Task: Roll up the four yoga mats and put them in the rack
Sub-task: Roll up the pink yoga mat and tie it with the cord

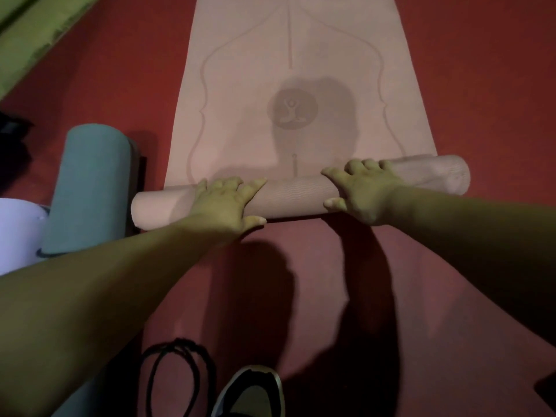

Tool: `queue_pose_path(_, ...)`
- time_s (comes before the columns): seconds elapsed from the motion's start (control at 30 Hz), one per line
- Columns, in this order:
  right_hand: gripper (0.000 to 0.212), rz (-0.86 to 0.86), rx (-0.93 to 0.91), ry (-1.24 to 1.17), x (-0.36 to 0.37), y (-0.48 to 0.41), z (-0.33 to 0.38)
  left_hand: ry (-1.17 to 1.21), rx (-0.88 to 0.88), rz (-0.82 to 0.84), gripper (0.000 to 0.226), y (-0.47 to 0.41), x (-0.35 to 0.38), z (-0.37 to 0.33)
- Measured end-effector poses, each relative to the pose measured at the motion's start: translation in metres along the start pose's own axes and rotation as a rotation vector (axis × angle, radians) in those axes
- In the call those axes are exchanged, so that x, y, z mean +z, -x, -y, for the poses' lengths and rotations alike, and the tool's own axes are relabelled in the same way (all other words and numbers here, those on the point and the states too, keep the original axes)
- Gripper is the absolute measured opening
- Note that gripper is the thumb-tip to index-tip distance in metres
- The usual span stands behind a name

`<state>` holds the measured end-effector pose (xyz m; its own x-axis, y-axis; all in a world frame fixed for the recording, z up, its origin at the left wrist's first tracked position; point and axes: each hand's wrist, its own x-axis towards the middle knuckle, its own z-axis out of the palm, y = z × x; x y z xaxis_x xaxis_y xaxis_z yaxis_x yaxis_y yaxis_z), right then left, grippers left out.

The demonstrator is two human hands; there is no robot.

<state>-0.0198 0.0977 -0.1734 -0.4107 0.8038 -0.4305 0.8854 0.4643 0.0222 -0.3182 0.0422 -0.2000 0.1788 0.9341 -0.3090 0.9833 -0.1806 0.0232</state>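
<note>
pink yoga mat (288, 70) lies flat on the red floor (487, 85), running away from us. its near end is wound into a roll (294, 194) across mid view. left hand (225, 203) and right hand (361, 191) sit on top of the roll, a gap between them. fingers are spread and draped over the far side, thumbs on the near side, pinching nothing.

we judge the step as mid-roll, with most of the mat yet to wind. to do it well, push evenly with both palms and keep the roll square to the mat edges. it looks a little skewed, right end further off, so the ends may telescope. keep it tight.

a teal rolled mat (90, 188) lies just left of the roll, and a green mat (30, 34) sits flat at top left. rack not in view. near us are a shoe (252, 392) and a black cord (177, 371) looped on the floor. the light is dim.
</note>
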Motion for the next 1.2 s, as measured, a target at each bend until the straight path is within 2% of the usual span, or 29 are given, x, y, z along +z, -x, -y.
queue_pose_path(0.1,0.073,0.005,-0.01,0.009,0.0,0.006,0.003,-0.027,0.022,-0.036,0.083,0.006,0.001,0.001)
queue_pose_path(0.3,0.081,0.076,-0.029,-0.002,0.015,0.056,0.017,-0.063,0.117,-0.1,0.085,0.052,0.02,-0.007)
queue_pose_path(0.4,0.085,0.107,-0.028,-0.004,0.029,0.095,0.025,-0.03,0.197,0.013,0.082,0.081,0.024,-0.017)
queue_pose_path(0.5,0.08,0.191,-0.041,-0.061,0.045,0.134,0.035,0.062,0.3,0.111,0.084,0.109,0.026,-0.027)
queue_pose_path(0.63,0.076,0.253,-0.038,-0.134,0.063,0.178,0.051,0.12,0.327,0.273,0.088,0.138,0.034,-0.035)
queue_pose_path(0.77,0.077,0.198,0.037,-0.197,0.079,0.213,0.065,0.149,0.346,0.379,0.087,0.151,0.039,-0.046)
queue_pose_path(0.93,0.078,0.014,0.129,-0.185,0.106,0.246,0.084,0.187,0.363,0.422,0.087,0.161,0.044,-0.058)
queue_pose_path(1.2,0.073,0.029,0.15,-0.191,0.11,0.242,0.087,0.179,0.343,0.419,0.084,0.163,0.04,-0.062)
